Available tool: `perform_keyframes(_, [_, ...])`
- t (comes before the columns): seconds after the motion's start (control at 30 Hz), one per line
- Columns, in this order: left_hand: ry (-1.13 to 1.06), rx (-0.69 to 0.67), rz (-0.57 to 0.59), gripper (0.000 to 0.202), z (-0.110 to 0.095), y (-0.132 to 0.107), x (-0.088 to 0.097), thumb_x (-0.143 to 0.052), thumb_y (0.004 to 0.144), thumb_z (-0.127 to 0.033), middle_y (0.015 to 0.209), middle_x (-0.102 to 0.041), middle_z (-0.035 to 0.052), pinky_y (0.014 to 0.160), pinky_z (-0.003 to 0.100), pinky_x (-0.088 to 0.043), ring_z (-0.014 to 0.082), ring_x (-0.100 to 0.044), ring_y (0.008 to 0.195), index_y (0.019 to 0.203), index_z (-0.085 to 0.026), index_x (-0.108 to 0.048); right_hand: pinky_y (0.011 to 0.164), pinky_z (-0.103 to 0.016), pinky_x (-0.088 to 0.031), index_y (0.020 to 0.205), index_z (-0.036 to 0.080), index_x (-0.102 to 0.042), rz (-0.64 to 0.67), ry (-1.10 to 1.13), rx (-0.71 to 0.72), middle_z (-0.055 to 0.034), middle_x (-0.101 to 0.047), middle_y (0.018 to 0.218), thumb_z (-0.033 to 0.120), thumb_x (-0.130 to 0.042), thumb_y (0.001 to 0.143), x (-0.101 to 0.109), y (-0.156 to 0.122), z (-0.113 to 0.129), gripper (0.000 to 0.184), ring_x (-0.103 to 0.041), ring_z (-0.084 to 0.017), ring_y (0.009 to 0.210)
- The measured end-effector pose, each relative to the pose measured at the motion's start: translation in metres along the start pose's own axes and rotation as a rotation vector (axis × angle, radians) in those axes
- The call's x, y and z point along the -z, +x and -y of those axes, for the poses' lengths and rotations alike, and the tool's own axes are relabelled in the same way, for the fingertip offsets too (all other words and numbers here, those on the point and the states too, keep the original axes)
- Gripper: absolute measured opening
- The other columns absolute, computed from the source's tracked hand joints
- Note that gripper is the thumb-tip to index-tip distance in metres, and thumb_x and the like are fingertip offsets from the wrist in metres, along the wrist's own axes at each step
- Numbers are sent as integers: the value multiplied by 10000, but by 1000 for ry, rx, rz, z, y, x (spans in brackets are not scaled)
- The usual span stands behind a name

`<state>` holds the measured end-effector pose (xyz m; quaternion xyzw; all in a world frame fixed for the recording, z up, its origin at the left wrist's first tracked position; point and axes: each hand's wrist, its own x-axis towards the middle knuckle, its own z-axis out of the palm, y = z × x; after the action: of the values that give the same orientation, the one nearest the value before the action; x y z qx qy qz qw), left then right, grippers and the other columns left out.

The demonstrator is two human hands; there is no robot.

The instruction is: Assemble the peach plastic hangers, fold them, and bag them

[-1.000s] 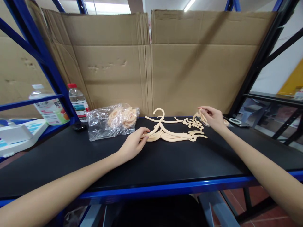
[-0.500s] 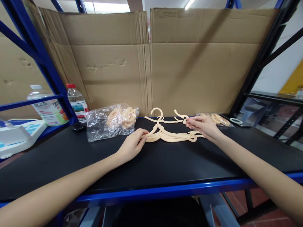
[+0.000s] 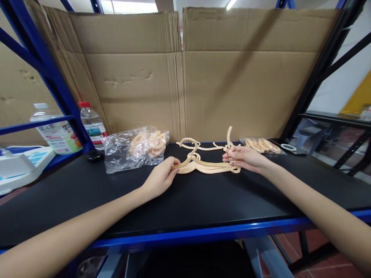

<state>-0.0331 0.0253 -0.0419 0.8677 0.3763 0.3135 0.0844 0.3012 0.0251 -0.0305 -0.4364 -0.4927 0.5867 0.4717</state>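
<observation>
1. A white-capped bottle (image 3: 59, 139) stands behind a blue rail (image 3: 17, 128); to its right is a red-capped bottle (image 3: 94, 129).
2. A clear bag (image 3: 116, 158) holding pale pieces lies on the black tabletop (image 3: 185, 204).
3. The left hand (image 3: 159, 178) pinches the left end of a pale hanger (image 3: 213, 165) between thumb and fingers.
4. That hanger is in the middle of the tabletop, over similar pale pieces (image 3: 214, 170), its hook on the far side; a thin pale piece (image 3: 206, 149) lies behind it.
5. The right hand (image 3: 246, 157) grips a pale curved piece (image 3: 229, 135) whose tip points up, near the hanger's right end; whether they touch, I cannot tell.
6. Farther right lies a flat packet (image 3: 262, 146) of pale pieces.
</observation>
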Motion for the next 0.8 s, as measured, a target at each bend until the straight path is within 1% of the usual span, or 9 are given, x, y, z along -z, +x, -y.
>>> perform_keyframes(0.07, [-7,1,2,90,0,0,0,-425,894,-221,864,-576,26,690,310,-429,179,-557,760,947,-189,-490,790,-301,-513,849,179,-589,21,-12,2,-78,-682,948,240,-762,695,-1,-2,1,239,-646,-197,925])
perform_keyframes(0.13, [-9,4,0,89,0,1,0,-426,891,-220,860,-576,26,684,308,-429,178,-556,754,944,-189,-491,796,-303,-507,834,181,-595,20,-42,14,-66,-678,950,259,-792,653,-3,-4,2,279,-638,-181,905])
perform_keyframes(0.23, [-4,12,-5,90,1,0,1,-426,888,-219,859,-578,25,674,302,-425,177,-556,748,941,-189,-492,731,-273,-501,772,161,-616,27,-103,20,-18,-645,822,264,-823,602,-4,-4,4,287,-599,-113,735])
perform_keyframes(0.33, [3,11,-9,86,1,-1,1,-430,882,-212,842,-575,18,665,296,-422,173,-553,733,933,-191,-496,666,-246,-486,729,146,-615,109,-107,11,19,-590,687,289,-824,612,-5,-4,5,279,-548,-80,634])
perform_keyframes(0.4, [3,5,-10,85,2,-1,1,-431,879,-209,829,-572,13,662,294,-422,170,-552,724,928,-193,-499,679,-247,-491,728,141,-612,182,-96,-7,6,-605,721,301,-816,630,-5,-5,7,278,-571,-89,667])
perform_keyframes(0.47, [0,-1,-14,86,2,-1,0,-432,878,-209,823,-570,11,662,293,-424,168,-551,720,928,-195,-501,721,-268,-503,752,132,-617,241,-97,-47,-30,-638,834,304,-811,640,-4,-7,8,283,-612,-118,739])
perform_keyframes(0.57, [-1,-6,-19,85,1,0,0,-433,880,-211,821,-568,10,660,291,-426,166,-550,718,928,-195,-500,756,-283,-516,773,126,-610,291,-104,-117,-77,-660,949,304,-801,656,-5,-9,9,286,-650,-170,849])
perform_keyframes(0.63, [1,-11,-18,81,1,0,0,-432,881,-208,824,-568,10,664,291,-426,166,-550,722,927,-195,-498,738,-266,-521,765,133,-589,312,-102,-146,-77,-680,889,290,-796,663,-6,-10,10,278,-662,-173,848])
perform_keyframes(0.8, [5,-32,-8,77,1,0,0,-426,888,-207,854,-570,17,687,297,-429,170,-551,755,929,-195,-490,711,-255,-532,746,135,-566,331,-109,-172,-53,-685,732,279,-782,671,-7,-9,9,270,-669,-143,728])
